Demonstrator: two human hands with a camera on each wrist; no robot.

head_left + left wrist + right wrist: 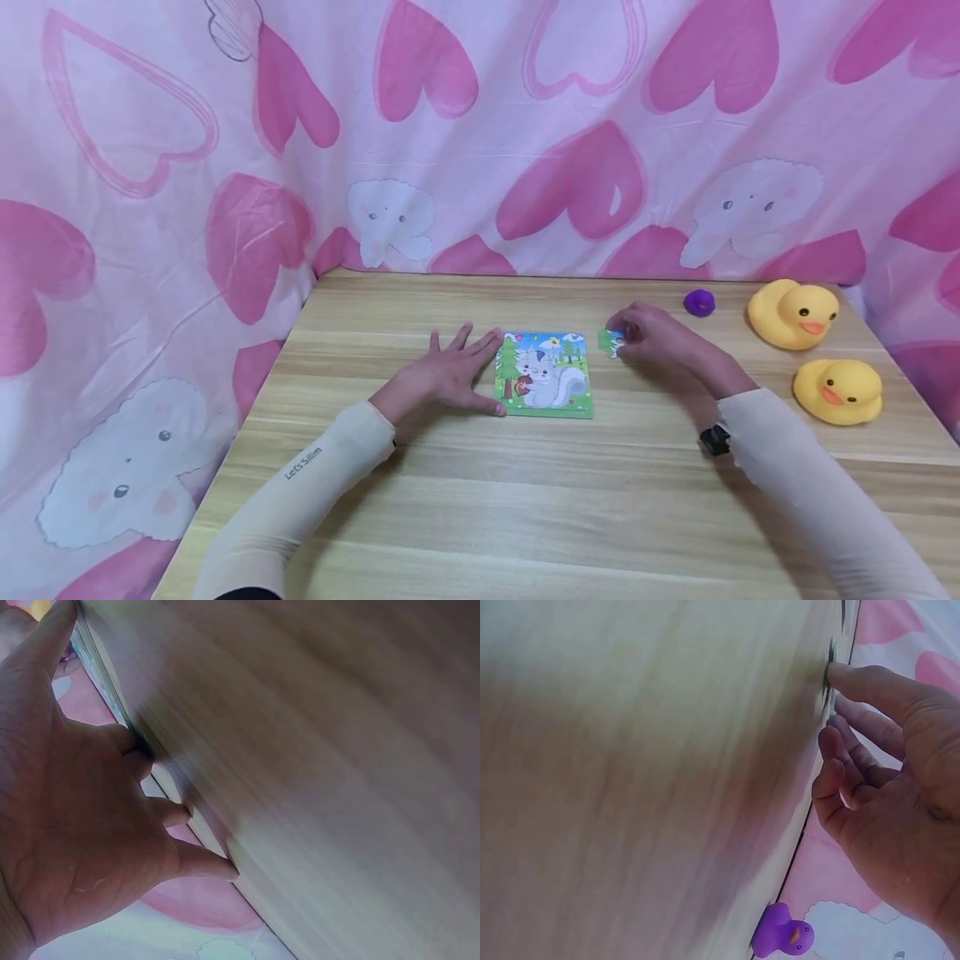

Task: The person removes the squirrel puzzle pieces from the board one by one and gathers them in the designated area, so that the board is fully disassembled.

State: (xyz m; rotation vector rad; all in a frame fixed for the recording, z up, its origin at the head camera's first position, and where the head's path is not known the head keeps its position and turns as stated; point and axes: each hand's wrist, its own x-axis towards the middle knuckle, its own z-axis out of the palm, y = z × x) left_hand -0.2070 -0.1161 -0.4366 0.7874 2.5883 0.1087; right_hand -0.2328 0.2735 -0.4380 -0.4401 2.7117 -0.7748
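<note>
Take the puzzle board at the middle of the surface as your landmark. Your left hand lies flat just left of it, touching its left edge. A loose puzzle piece sits just right of its far corner, under your right hand. Further right lie a small duck, then two larger ducks, one nearer you.

I see a light wood-grain tabletop. A square squirrel-picture jigsaw board lies between my grips; beyond the right grip sit a small purple duck and two yellow rubber ducks.
</note>
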